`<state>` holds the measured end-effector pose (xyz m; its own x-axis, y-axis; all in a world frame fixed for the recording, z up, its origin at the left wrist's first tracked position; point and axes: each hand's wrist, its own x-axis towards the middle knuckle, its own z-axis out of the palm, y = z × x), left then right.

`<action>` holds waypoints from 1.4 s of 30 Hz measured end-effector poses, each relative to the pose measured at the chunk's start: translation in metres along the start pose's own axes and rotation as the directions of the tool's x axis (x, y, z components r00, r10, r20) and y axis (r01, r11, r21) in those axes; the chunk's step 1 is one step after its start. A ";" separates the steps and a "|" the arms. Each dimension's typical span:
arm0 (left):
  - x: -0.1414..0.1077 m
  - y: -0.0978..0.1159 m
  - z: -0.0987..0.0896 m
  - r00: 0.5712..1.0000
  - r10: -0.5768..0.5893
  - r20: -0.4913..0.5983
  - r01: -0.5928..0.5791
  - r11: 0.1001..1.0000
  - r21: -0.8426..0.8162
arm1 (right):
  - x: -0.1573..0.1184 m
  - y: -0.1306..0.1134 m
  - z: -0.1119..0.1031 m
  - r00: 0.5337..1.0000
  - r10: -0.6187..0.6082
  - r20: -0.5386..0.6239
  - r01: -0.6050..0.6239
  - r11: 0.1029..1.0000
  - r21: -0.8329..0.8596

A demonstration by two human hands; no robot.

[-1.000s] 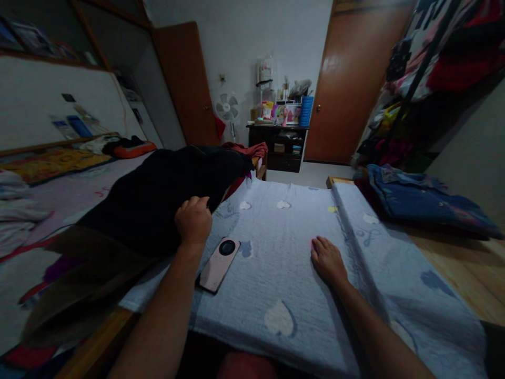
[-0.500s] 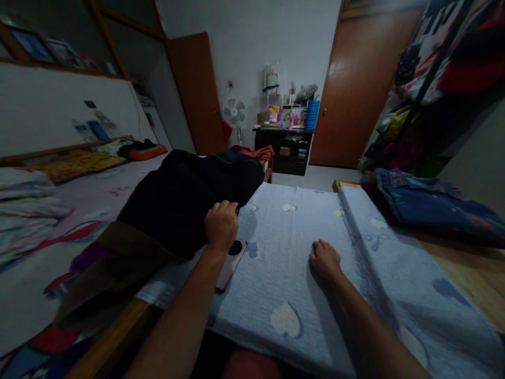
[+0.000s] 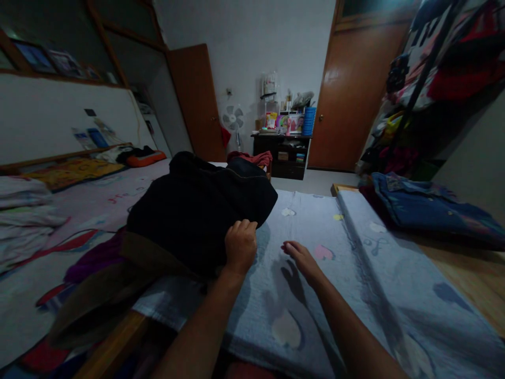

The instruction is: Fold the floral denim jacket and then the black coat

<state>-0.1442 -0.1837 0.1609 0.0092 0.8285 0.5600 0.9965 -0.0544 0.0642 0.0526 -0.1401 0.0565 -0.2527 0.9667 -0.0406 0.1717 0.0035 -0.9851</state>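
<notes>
A bulky dark garment (image 3: pixel 185 205) lies heaped at centre left, partly over the pale blue heart-patterned cloth (image 3: pixel 339 295). Its brown part (image 3: pixel 150 252) spreads toward the lower left. My left hand (image 3: pixel 240 245) is closed on the garment's right edge. To its right, my right hand (image 3: pixel 298 255) hovers over the cloth, fingers apart and holding nothing, with its shadow falling below.
Folded denim clothing (image 3: pixel 426 202) rests on a wooden surface (image 3: pixel 461 263) at the right. A patterned bed (image 3: pixel 98 195) fills the left. Behind stand a fan (image 3: pixel 233 118), a dark cabinet (image 3: pixel 276 156) and hanging clothes (image 3: pixel 465 79).
My left hand has moved right with the garment's edge, and the garment now covers the phone-like object seen before. My right hand has moved left, lifted and opened.
</notes>
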 end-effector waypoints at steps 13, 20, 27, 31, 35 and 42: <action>-0.047 0.005 -0.001 0.987 0.090 0.130 -0.084 0.995 -0.055 | 0.012 -0.070 0.079 0.995 0.061 0.080 -0.100 0.694 0.713; -0.039 -0.017 -0.042 1.000 -0.018 -0.016 0.017 1.000 -0.024 | 0.007 -0.065 0.054 0.997 0.066 -0.040 -0.018 0.711 0.703; -0.026 -0.103 -0.086 0.829 -0.528 -0.182 0.548 0.833 0.080 | 0.000 -0.067 0.030 0.996 0.018 -0.085 0.040 0.768 0.639; -0.024 -0.134 -0.091 0.803 -0.562 -0.199 0.560 0.825 -0.074 | -0.010 -0.065 0.027 0.997 -0.018 -0.077 0.060 0.805 0.590; -0.021 -0.125 -0.095 0.786 -0.591 -0.181 0.540 0.799 -0.264 | -0.020 -0.064 0.022 0.994 -0.024 -0.106 0.079 0.830 0.553; -0.007 -0.059 -0.081 0.862 -0.472 -0.186 0.298 0.767 -0.568 | -0.028 -0.056 0.012 0.983 -0.049 -0.174 0.132 0.852 0.507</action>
<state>-0.2101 -0.2319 0.2203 -0.4780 0.6356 0.6062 0.7199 -0.1118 0.6850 0.0390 -0.1707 0.1107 -0.0911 0.9951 0.0375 -0.3703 0.0011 -0.9289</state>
